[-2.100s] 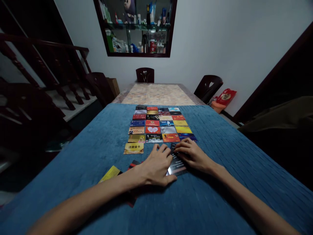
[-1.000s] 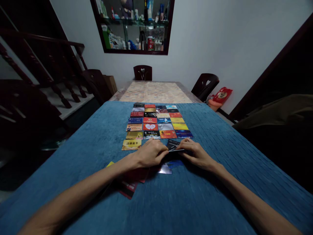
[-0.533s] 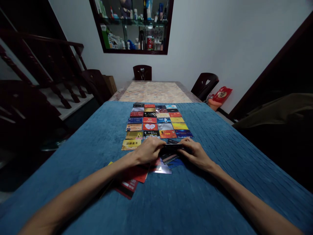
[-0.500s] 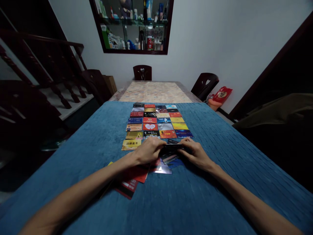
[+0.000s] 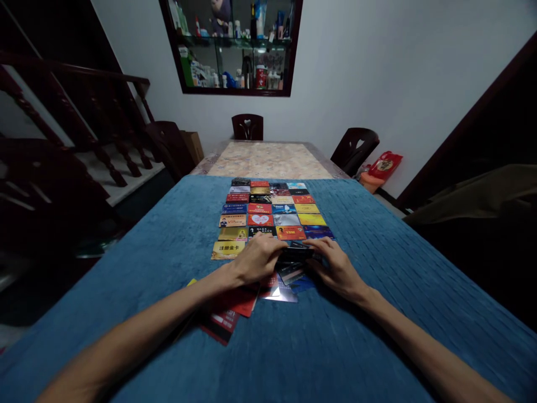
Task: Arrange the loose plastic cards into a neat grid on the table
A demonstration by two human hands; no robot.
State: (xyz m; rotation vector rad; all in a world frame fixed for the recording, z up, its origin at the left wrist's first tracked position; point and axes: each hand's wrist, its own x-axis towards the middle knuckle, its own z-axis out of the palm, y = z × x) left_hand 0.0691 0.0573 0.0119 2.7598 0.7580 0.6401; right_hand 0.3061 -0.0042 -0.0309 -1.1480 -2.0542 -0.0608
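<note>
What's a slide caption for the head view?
Both hands, left hand and right hand, grip a dark card beside a card grid.

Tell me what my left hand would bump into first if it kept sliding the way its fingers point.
Probably the dark card that the left hand and right hand pinch between them; its fingertips already touch it. Past that, likely the right hand's fingers, though depth is unclear.

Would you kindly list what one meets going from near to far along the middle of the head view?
Loose red cards → left hand and right hand holding a dark card → card grid → bare tabletop → chair → wall cabinet.
</note>
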